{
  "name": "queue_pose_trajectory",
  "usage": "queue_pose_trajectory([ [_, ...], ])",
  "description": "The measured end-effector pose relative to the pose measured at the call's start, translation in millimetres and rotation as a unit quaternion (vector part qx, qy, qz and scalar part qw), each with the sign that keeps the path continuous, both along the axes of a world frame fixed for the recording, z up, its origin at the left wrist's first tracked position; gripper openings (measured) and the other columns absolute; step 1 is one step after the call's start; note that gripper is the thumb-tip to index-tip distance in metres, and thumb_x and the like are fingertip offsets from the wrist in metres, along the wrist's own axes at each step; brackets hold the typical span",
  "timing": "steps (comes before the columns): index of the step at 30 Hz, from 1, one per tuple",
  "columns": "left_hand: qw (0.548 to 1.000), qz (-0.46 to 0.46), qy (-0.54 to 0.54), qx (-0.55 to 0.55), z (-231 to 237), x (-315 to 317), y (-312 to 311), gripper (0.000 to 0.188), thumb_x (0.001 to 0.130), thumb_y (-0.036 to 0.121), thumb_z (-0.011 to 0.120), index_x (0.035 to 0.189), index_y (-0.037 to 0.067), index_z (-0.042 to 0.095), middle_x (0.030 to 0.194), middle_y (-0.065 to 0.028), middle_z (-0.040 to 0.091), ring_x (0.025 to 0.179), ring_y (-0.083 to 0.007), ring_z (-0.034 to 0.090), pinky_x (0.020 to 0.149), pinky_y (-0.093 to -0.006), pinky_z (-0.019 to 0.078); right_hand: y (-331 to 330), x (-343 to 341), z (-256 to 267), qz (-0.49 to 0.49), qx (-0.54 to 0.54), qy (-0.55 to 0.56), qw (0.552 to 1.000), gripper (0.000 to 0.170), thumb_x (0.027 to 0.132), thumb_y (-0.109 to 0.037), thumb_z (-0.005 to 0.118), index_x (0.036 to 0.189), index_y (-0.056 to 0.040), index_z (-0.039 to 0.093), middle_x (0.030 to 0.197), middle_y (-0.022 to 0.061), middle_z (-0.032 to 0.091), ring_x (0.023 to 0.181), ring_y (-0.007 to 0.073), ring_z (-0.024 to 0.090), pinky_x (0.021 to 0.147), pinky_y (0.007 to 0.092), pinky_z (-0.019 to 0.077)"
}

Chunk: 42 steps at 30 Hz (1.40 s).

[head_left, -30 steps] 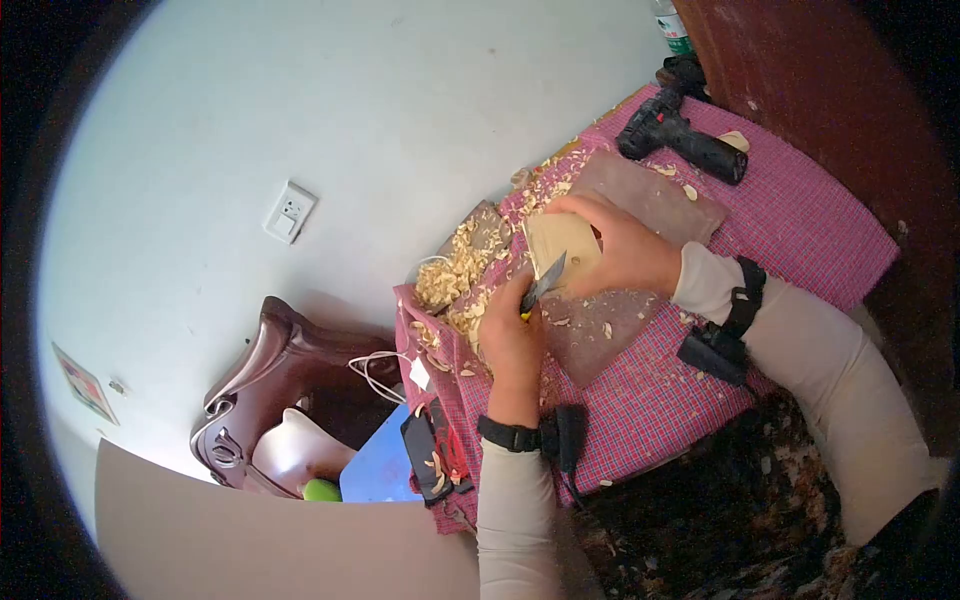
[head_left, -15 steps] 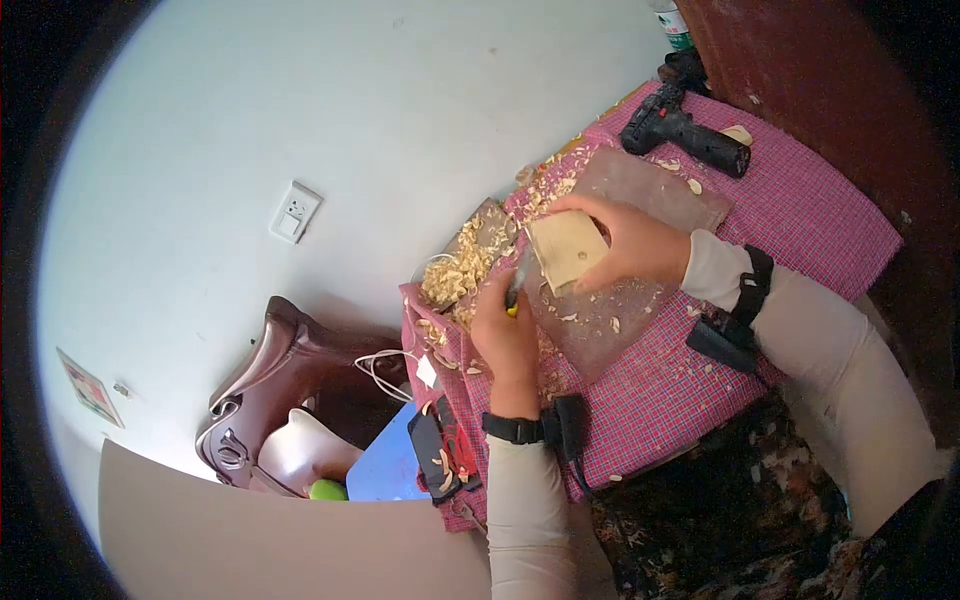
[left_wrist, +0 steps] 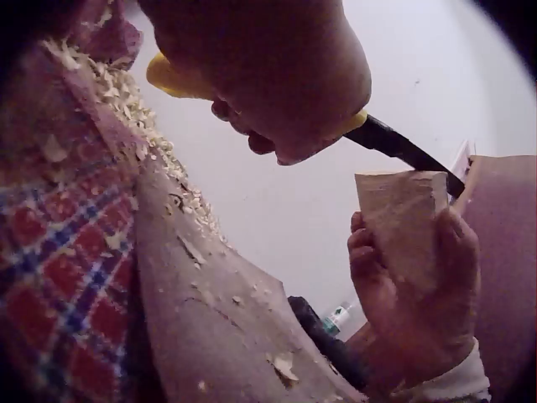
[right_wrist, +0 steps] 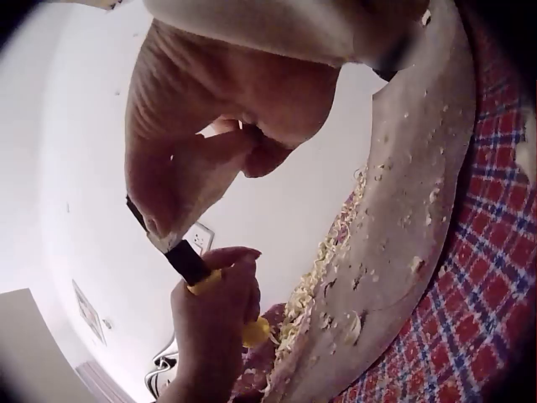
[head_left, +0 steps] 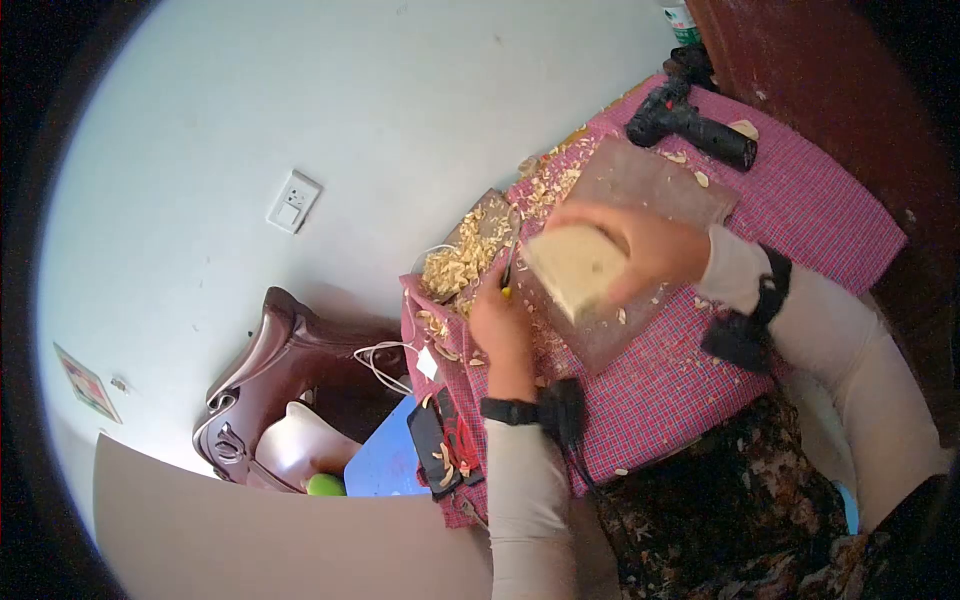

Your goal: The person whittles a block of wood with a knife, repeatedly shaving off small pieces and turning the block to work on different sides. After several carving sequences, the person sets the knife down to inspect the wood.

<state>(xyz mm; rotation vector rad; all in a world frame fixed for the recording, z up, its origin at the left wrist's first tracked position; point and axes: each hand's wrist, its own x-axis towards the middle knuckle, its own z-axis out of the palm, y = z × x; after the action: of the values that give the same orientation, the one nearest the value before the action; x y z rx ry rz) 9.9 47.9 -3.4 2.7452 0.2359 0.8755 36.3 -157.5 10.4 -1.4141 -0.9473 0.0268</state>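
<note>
My left hand point(head_left: 502, 325) grips the yellow handle of a utility knife point(left_wrist: 401, 149), whose dark blade points away from the fist. In the left wrist view the blade crosses just above the top end of a pale wooden block point(head_left: 568, 262). My right hand point(head_left: 668, 250) holds that block from its right side, thumb on one side and fingers on the other. The block is blurred in the head view and tapers in the left wrist view. Both hands are over a dusty, greyish board point(head_left: 625, 335) lying on a pink checked cloth point(head_left: 830, 215).
Wood shavings point(head_left: 460, 268) heap along the wall side of the table. A black cordless drill point(head_left: 690, 125) lies at the back right. A phone point(head_left: 428, 440) with shavings on it rests near the left edge, beside a white cable point(head_left: 375, 362). A bottle point(head_left: 682, 22) stands at the far corner.
The knife blade, earlier across the front of the block, has moved left to its edge. The right hand has shifted slightly right and down with the block, which is now tilted and blurred.
</note>
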Motion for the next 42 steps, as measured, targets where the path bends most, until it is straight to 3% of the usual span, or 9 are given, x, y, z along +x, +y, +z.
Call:
queue_pose_trajectory([
  [1,0.999,-0.016,-0.027,-0.027,1.3,-1.6,9.0,0.02,0.076,0.013,0.056,0.094,0.007,0.061,0.083,-0.0146,0.062,0.073,-0.031,0.06,0.063,-0.0365,0.047,2.0,-5.4,2.6,0.076,0.019,-0.01,0.997,0.07,0.051,-0.02,0.078,0.111,-0.0021,0.047,0.104,0.0109,0.053,0.094,0.0193,0.052,0.082,0.0301,0.0429],
  [4,0.999,0.015,-0.04,-0.003,9.3,-4.0,7.2,0.021,0.074,0.009,0.058,0.095,0.008,0.061,0.085,-0.0142,0.062,0.076,-0.0299,0.061,0.065,-0.0354,0.0478,4.9,3.4,-2.7,-0.005,-0.016,-0.059,0.998,0.072,0.051,-0.02,0.078,0.112,-0.0014,0.046,0.104,0.0119,0.053,0.096,0.0198,0.052,0.082,0.0301,0.0427],
  [9,0.972,-0.2,-0.124,0.004,0.8,-9.5,-13.3,0.027,0.068,0.0,0.062,0.094,0.006,0.06,0.086,-0.0132,0.061,0.077,-0.0292,0.06,0.068,-0.0343,0.0479,-1.7,8.6,1.5,-0.053,-0.042,-0.014,0.998,0.074,0.052,-0.01,0.075,0.118,-0.0049,0.042,0.104,0.0062,0.052,0.096,0.0137,0.05,0.082,0.0285,0.0427],
  [14,0.967,-0.218,-0.129,0.0,0.3,-10.4,-15.3,0.03,0.068,-0.001,0.063,0.096,0.007,0.06,0.087,-0.0132,0.061,0.078,-0.0288,0.061,0.067,-0.0335,0.0478,-0.1,8.6,-2.1,-0.075,-0.026,-0.036,0.996,0.073,0.053,-0.008,0.074,0.118,-0.0035,0.041,0.106,0.006,0.052,0.098,0.013,0.05,0.082,0.028,0.0431],
  [23,0.998,0.018,-0.026,-0.054,-1.1,1.8,11.7,0.022,0.075,0.009,0.057,0.096,0.004,0.06,0.085,-0.0165,0.061,0.075,-0.0306,0.061,0.067,-0.0349,0.0475,4.4,3.0,-1.6,0.056,0.046,-0.005,0.997,0.065,0.053,-0.014,0.077,0.109,-0.0018,0.047,0.097,0.0081,0.055,0.09,0.0162,0.053,0.076,0.0286,0.0449],
  [29,0.977,-0.19,-0.094,0.005,8.5,-15.8,-20.3,0.022,0.076,0.005,0.058,0.098,0.001,0.06,0.086,-0.0186,0.061,0.079,-0.0307,0.061,0.071,-0.0343,0.0469,0.7,14.5,-2.7,0.032,-0.004,0.068,0.997,0.071,0.055,-0.001,0.07,0.119,-0.0022,0.039,0.106,0.0037,0.051,0.1,0.0125,0.049,0.084,0.0276,0.0431],
  [33,0.97,-0.208,-0.126,0.008,1.6,-10.4,-13.8,0.026,0.069,0.002,0.061,0.094,0.007,0.059,0.086,-0.0147,0.06,0.079,-0.0307,0.059,0.068,-0.0359,0.0469,-0.1,13.4,-3.4,0.057,0.004,0.08,0.995,0.069,0.056,-0.002,0.071,0.118,-0.0027,0.041,0.105,0.0033,0.052,0.099,0.0119,0.05,0.084,0.0271,0.0431],
  [40,0.994,-0.091,-0.061,-0.002,3.6,-1.4,3.8,0.024,0.071,0.007,0.06,0.095,0.007,0.06,0.086,-0.0152,0.061,0.078,-0.0315,0.059,0.068,-0.038,0.0466,0.8,11.8,-1.8,0.12,0.022,0.071,0.99,0.067,0.055,-0.005,0.072,0.115,-0.0023,0.043,0.101,0.0045,0.053,0.094,0.0125,0.052,0.08,0.027,0.0443],
  [42,0.998,0.053,0.037,-0.005,2.3,2.3,7.8,0.021,0.073,0.009,0.059,0.094,0.007,0.061,0.082,-0.0148,0.062,0.075,-0.0324,0.059,0.066,-0.0384,0.047,3.7,8.9,-0.7,0.163,0.055,0.044,0.984,0.064,0.056,-0.008,0.073,0.112,-0.0021,0.045,0.095,0.0054,0.056,0.088,0.0133,0.054,0.076,0.0272,0.0462],
])
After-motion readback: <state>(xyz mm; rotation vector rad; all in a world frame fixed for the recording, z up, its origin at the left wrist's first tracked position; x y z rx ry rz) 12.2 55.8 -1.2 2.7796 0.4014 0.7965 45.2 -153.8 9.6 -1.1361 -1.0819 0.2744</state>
